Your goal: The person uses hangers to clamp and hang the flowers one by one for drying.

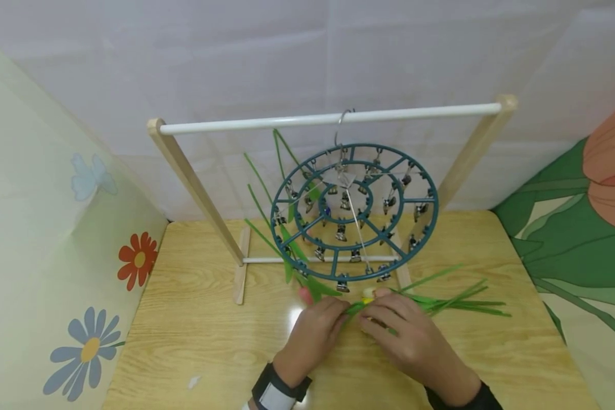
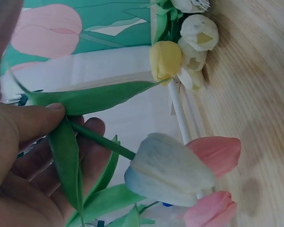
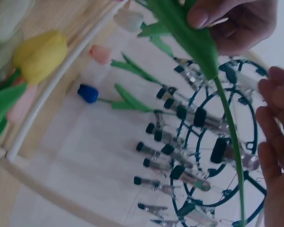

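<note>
A wooden table (image 1: 195, 336) fills the near part of the scene, with a pale curtain behind it and flowered panels at the left and right. On the far half stands a wooden rack (image 1: 184, 171) with a white rail (image 1: 328, 118) across the top. From the rail hangs a round blue-green clip hanger (image 1: 353, 210), its ring ringed with small clips (image 3: 189, 177). Several artificial tulips already dangle from clips on its left side, their green stems (image 1: 258, 188) pointing up and left.

Just below the hanger's near edge, both hands meet over a bundle of tulips (image 1: 441, 304) lying on the table. The bundle's long axis runs left to right, with leaves trailing off to the right and the flower heads tucked under the hands.

The left hand (image 1: 315, 330) pinches one green stem (image 2: 102, 141) between thumb and fingers; its whitish tulip head (image 2: 168, 170) points away from the palm. The right hand (image 1: 410, 339) has fingers curled over the bundle, touching the same stem (image 3: 227, 123) lower down. The left hand sits nearer the hanger's lowest clips, which lie just beyond it.
</note>
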Tool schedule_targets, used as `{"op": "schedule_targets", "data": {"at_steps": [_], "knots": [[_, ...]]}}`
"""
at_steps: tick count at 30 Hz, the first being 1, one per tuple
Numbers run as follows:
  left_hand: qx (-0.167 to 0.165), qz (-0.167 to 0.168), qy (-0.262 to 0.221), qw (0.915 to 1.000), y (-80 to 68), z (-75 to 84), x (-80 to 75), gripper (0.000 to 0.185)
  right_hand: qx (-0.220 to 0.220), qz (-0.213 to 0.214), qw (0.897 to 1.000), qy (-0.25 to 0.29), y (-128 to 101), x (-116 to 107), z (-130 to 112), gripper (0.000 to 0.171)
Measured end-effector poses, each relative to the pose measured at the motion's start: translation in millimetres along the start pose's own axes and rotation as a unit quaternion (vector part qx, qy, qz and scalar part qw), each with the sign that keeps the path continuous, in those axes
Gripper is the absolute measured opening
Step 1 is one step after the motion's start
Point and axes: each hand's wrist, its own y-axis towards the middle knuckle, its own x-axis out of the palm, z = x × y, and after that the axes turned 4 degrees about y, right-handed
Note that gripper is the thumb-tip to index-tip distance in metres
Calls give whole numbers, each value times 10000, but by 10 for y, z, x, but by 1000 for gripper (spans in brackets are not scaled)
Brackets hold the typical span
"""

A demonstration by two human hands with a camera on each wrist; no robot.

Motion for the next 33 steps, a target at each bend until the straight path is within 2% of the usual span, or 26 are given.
{"op": "schedule_targets", "data": {"at_steps": [3,5,10,13,15,18,21,27,30,33], "knots": [[-36,124,-21,9999,-18,-23,6,18,-184,29,9982,575,-35,-15,-46,37],[-43,205,-77,9998,-29,-39,-2,17,-55,-159,9969,773,-71,-32,-44,38],[32,537,-306,9981,-85,-99,2,18,831,-581,9934,536,-132,-54,38,45],[153,908,-536,9943,-127,-152,24,25,1286,-664,9888,367,-115,-36,82,44],[219,1164,-742,9902,-147,-185,37,29,1454,-627,9860,521,-80,-14,95,43],[221,1406,-1218,9823,-162,-221,43,31,1663,-612,9808,814,-17,27,97,47],[37,1442,-1838,9723,-179,-235,30,30,1836,-582,9762,995,56,77,90,54],[-480,1257,-3082,9418,-205,-260,27,36,2070,-543,9724,925,218,180,83,66],[-790,1210,-3359,9307,-219,-278,45,38,2206,-482,9691,998,311,234,96,59],[-1078,1222,-3437,9248,-236,-292,69,39,2262,-356,9661,1195,391,283,125,45]]}}
